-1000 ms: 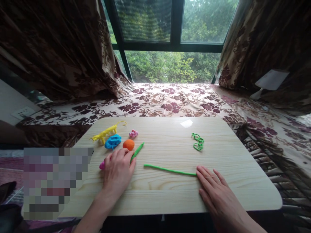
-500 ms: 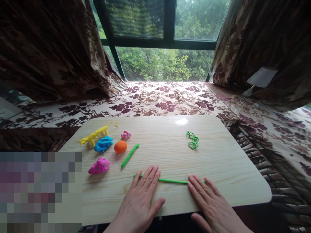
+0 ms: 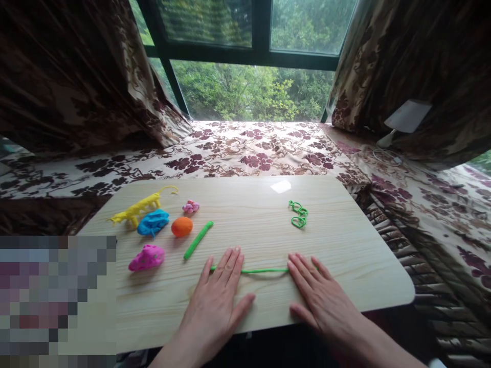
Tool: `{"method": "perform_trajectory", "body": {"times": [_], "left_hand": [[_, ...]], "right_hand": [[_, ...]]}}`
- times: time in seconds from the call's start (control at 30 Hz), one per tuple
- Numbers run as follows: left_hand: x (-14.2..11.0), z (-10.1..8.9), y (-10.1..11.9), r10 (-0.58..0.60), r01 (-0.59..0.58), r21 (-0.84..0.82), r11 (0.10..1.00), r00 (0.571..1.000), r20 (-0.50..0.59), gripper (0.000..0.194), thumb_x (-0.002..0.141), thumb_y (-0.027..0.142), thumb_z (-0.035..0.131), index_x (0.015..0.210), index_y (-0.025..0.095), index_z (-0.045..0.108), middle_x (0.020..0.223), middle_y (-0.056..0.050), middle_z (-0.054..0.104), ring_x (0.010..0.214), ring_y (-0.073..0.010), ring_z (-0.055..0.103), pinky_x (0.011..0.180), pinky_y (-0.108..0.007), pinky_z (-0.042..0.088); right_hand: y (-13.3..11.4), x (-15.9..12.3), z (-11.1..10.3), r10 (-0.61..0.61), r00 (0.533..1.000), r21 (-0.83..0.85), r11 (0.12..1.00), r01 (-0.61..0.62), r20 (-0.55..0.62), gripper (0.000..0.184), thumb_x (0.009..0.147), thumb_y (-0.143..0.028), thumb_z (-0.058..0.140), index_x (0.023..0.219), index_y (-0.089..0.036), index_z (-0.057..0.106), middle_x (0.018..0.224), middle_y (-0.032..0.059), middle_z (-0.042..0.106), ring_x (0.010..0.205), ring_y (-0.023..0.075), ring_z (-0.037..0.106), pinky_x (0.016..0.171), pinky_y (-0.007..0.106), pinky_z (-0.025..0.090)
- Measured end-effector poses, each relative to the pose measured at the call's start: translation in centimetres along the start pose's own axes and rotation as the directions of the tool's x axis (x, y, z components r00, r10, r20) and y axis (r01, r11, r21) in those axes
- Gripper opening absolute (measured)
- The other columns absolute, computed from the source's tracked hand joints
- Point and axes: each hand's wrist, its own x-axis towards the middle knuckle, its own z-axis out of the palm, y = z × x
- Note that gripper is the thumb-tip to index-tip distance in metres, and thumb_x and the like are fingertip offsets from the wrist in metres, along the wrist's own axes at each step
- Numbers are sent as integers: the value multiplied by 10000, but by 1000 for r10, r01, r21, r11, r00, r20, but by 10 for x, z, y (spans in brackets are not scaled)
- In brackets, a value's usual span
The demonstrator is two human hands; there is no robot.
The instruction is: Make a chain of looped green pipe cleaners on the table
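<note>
The thin green strand (image 3: 264,271) lies on the pale wood-grain table (image 3: 249,209), to the right of the orange ball (image 3: 181,226) and nearer the person. It is bright, slender and almost straight, of fairly even thickness in the stretch showing between the hands, its ends partly covered by fingers. The left hand (image 3: 217,301) and right hand (image 3: 322,294) both lie flat over it, palms down, fingers extended, thumbs spread wide. Just right of the ball slants a thicker green stick (image 3: 197,241); well to its right sit green linked rings (image 3: 299,214). A small pink cluster (image 3: 191,206) is just beyond the ball, a blue piece (image 3: 153,223) and yellow animal figure (image 3: 138,208) to its left, and a magenta piece (image 3: 147,258) left and nearer.
</note>
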Motion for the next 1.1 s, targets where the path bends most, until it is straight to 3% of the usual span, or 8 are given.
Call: {"method": "perform_trajectory", "body": {"times": [0.13, 0.3, 0.37, 0.53, 0.63, 0.77, 0.93, 1.1], "left_hand": [[24, 1, -3, -66, 66, -1, 998, 998, -20, 658, 839, 531, 311, 1372, 154, 231, 1428, -89, 274, 1320, -225, 210, 1059, -445, 142], [-24, -2, 1, 54, -53, 45, 998, 998, -12, 713, 797, 560, 386, 1378, 179, 224, 1427, -68, 281, 1315, -222, 225, 1072, -384, 124], [-29, -1, 0, 45, -45, 47, 998, 999, -4, 711, 800, 559, 382, 1380, 185, 215, 1426, -65, 281, 1314, -225, 227, 1073, -395, 119], [19, -5, 2, -93, 94, 8, 996, 995, -18, 702, 831, 551, 314, 1380, 129, 197, 1433, -107, 252, 1327, -239, 182, 1069, -452, 99], [38, -13, 22, -35, 35, -28, 999, 999, -21, 718, 833, 563, 298, 1387, 125, 167, 1450, -104, 201, 1335, -239, 147, 1075, -448, 85], [31, -15, 52, 134, -133, -109, 985, 991, 7, 703, 833, 577, 275, 1391, 166, 157, 1455, -68, 199, 1335, -223, 153, 1081, -419, 98], [21, -11, 58, 147, -140, -125, 982, 988, 44, 690, 836, 571, 280, 1390, 179, 157, 1452, -61, 209, 1333, -214, 164, 1084, -418, 87], [53, -6, 60, 69, -63, -123, 990, 997, 44, 671, 845, 576, 231, 1381, 174, 196, 1450, -51, 216, 1337, -200, 145, 1088, -431, 64]], "right_hand": [[12, 29, -1, 87, 996, 15, 996, -87, -26, 642, 878, -474, 344, 1382, -99, 214, 1436, 133, 188, 1316, 256, 170, 1043, 462, 182], [-6, -17, -2, -92, 996, -8, 996, 92, -3, 733, 848, -520, 372, 1398, -96, 139, 1445, 125, 154, 1324, 251, 134, 1060, 424, 142], [-9, -22, -1, -88, 996, 0, 996, 88, 4, 732, 849, -516, 375, 1399, -99, 134, 1445, 123, 155, 1324, 251, 135, 1062, 430, 129], [4, 22, 1, 68, 997, 54, 996, -67, -20, 646, 877, -502, 329, 1384, -117, 217, 1435, 128, 200, 1318, 250, 164, 1053, 463, 147], [10, 35, 0, 58, 997, 60, 997, -55, -43, 629, 876, -498, 337, 1379, -133, 236, 1437, 116, 205, 1320, 241, 159, 1053, 455, 159], [9, 10, -3, 107, 991, 21, 994, -106, -86, 618, 881, -432, 368, 1387, -117, 203, 1443, 116, 184, 1322, 246, 149, 1055, 452, 156], [4, -33, -1, 36, 999, -33, 999, -36, -29, 626, 878, -409, 384, 1395, -125, 173, 1444, 100, 180, 1318, 241, 166, 1063, 439, 133], [18, -7, 2, 117, 993, -35, 992, -118, -30, 615, 888, -443, 343, 1389, -120, 194, 1436, 112, 200, 1317, 242, 172, 1053, 460, 150]]}}
